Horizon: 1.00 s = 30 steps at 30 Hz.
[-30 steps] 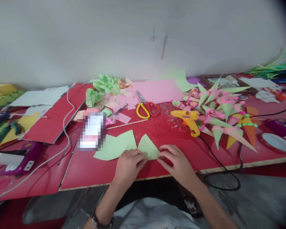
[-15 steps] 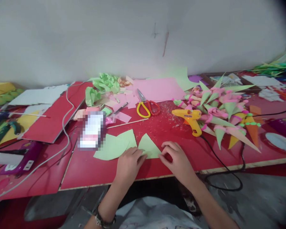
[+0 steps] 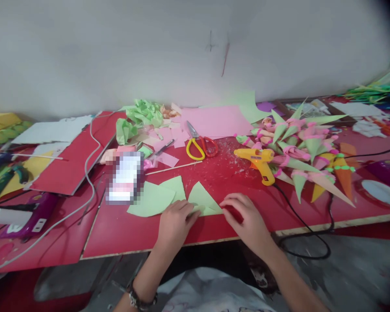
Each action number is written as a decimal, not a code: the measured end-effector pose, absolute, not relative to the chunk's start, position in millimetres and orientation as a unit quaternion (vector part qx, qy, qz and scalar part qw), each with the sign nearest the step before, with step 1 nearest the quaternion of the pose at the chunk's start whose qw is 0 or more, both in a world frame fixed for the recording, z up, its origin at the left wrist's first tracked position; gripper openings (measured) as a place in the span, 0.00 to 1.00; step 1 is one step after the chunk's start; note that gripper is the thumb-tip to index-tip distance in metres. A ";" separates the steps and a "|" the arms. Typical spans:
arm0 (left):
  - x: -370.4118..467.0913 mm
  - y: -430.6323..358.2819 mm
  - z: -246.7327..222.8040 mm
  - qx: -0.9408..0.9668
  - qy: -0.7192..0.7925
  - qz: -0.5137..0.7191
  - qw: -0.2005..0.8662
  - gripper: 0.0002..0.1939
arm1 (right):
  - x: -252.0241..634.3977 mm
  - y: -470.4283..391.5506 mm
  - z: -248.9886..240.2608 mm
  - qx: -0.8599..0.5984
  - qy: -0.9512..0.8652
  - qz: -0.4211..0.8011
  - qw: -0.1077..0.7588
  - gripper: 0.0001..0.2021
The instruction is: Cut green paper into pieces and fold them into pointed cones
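A light green paper piece (image 3: 200, 197), pointed at the top, lies on the red table between my hands. My left hand (image 3: 177, 219) is closed at its lower left edge, thumb and fingers pinching the paper. At the lower right corner, the thumb and forefinger of my right hand (image 3: 247, 216) come together on the paper; the hand is curled. The paper's lower edge looks slightly bent up. Left of it, more light green paper pieces (image 3: 151, 200) overlap, partly behind my left hand.
Yellow-and-red-handled scissors (image 3: 196, 147) and a thin stick (image 3: 173, 168) lie beyond the paper. A yellow glue gun (image 3: 258, 162) with a black cord sits at right, by a pile of paper cones (image 3: 302, 147). A blurred phone (image 3: 125, 177) is at left, near a white cable (image 3: 92, 182).
My right hand has shifted slightly right, along with the paper's right corner, and its thumb and forefinger are closer together. My left hand stays nearly in place.
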<state>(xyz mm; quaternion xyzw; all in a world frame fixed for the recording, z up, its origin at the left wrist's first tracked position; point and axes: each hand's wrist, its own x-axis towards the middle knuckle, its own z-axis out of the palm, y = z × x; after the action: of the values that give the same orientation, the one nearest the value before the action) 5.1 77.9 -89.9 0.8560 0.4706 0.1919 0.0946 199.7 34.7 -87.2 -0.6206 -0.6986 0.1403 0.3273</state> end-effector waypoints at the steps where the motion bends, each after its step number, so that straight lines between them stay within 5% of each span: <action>1: 5.0 78.0 -89.9 0.855 0.473 0.191 0.096 0.13 | 196.1 34.9 -87.0 -0.620 -0.705 0.139 0.314 0.04; 30: 5.1 76.0 -85.8 0.802 0.575 0.136 0.082 0.16 | 180.4 37.6 -89.8 -0.668 -0.702 0.076 0.236 0.06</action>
<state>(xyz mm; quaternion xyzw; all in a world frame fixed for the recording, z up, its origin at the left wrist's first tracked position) 5.1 76.0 -85.8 0.8022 0.5754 0.1362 0.0824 180.4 37.6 -89.8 -0.6676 -0.7020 0.0765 0.2359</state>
